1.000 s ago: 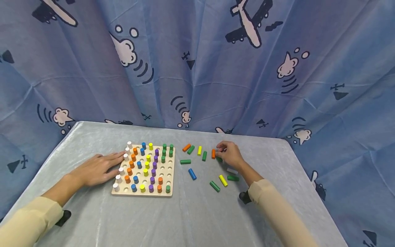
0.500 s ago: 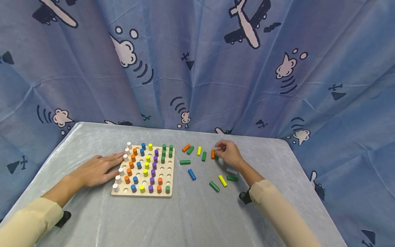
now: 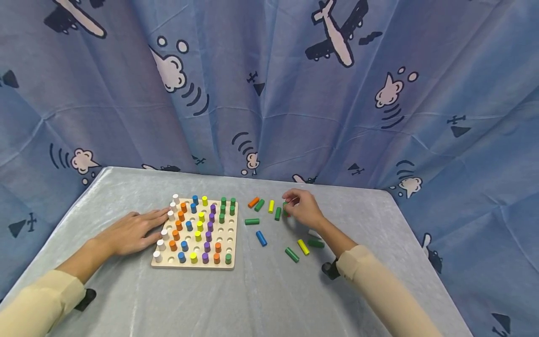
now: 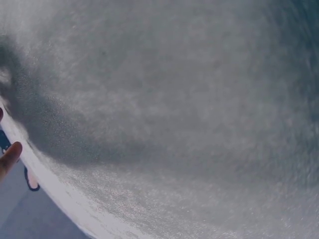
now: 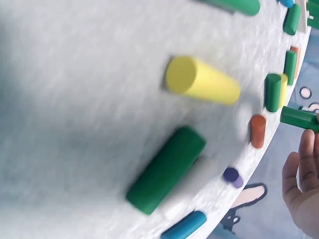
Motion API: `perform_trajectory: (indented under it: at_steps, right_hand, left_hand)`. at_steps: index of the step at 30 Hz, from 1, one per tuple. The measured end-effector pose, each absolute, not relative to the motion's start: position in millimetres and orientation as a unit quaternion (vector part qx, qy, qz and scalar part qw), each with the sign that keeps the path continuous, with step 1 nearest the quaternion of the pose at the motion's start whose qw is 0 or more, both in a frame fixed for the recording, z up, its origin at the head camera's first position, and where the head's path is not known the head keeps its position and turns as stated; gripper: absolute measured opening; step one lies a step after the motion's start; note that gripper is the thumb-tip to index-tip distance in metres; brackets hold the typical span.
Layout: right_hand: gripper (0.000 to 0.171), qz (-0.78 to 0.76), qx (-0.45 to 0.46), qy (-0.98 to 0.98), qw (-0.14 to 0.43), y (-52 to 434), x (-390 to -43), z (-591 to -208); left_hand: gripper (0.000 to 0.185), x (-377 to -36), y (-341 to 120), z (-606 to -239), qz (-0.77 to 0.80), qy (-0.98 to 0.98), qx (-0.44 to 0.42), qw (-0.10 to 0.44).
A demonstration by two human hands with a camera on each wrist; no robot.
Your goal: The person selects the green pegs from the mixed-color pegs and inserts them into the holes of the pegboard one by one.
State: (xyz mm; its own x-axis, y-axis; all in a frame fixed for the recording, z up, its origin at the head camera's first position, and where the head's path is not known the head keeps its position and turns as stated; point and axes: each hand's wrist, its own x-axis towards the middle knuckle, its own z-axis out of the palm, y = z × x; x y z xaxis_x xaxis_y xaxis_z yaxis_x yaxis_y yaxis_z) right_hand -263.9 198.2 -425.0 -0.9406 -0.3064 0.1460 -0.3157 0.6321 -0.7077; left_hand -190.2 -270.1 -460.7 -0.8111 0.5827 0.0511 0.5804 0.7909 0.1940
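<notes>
Green cylindrical peg (image 5: 296,117) is pinched in the fingertips of the right hand (image 3: 304,208), raised over the table near an orange cylindrical peg (image 5: 257,131) that the fingers partly hide in the head view. Its long axis runs steeply up and down in the head view and nearly sideways in the right wrist view, where its free end points left, away from the fingers; whether it stands exactly upright cannot be told. The left hand (image 3: 129,230) lies open, fingers extended, their tips at the left edge of a square, pale wooden pegboard (image 3: 226,234). Thirty-five pegs stand in that board: six white pegs (image 3: 161,244), seven orange pegs (image 3: 178,225), five blue pegs (image 3: 188,226), five yellow pegs (image 3: 198,236), six purple pegs (image 3: 209,226) and six green pegs (image 3: 222,218). Loose on the silvery grey tablecloth (image 3: 269,299), right of the board, are five green cylinders (image 3: 252,221), two yellow cylinders (image 3: 303,247), two orange ones counting the partly hidden one, one white cylinder (image 3: 314,233), two blue cylinders (image 3: 261,238) and one purple cylinder (image 5: 233,176). The purple one and one of the blue show only in the right wrist view.
</notes>
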Motion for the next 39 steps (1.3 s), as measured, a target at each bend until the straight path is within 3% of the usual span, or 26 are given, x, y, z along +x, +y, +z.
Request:
perform_trajectory:
  at_steps: [39]
  right_hand:
    - [0.021, 0.457, 0.238, -0.857, -0.004, 109, -250, -415]
  left_hand:
    - [0.058, -192, -271, -463, 0.105, 0.943, 0.315, 0.003]
